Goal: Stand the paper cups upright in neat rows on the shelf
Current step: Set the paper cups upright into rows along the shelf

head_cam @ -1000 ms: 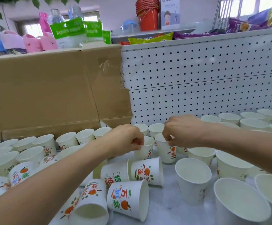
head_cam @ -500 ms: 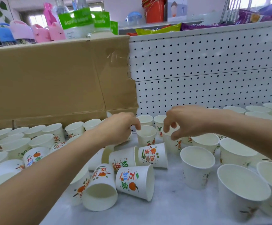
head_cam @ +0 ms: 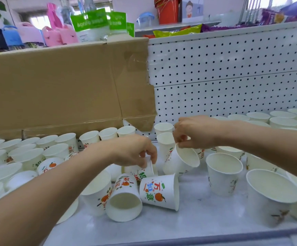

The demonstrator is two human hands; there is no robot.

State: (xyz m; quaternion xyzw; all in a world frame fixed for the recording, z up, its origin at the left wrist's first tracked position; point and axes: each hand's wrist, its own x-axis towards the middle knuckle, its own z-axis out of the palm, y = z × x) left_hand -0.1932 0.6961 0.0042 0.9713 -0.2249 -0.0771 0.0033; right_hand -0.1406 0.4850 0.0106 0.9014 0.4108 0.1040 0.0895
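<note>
- Pinching a tilted cup by the rim: your right hand; your left hand curls round a lying cup.
- Upright rows flank them; tipped cups litter the shelf centre, seemingly past halfway.

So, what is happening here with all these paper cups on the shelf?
A person is tidying paper cups on a white shelf. The right hand pinches the rim of a tilted cup, which is not upright yet. The left hand grips a cup lying on its side. More fallen cups lie in front of the hands, and upright cups stand to the left and right.
</note>
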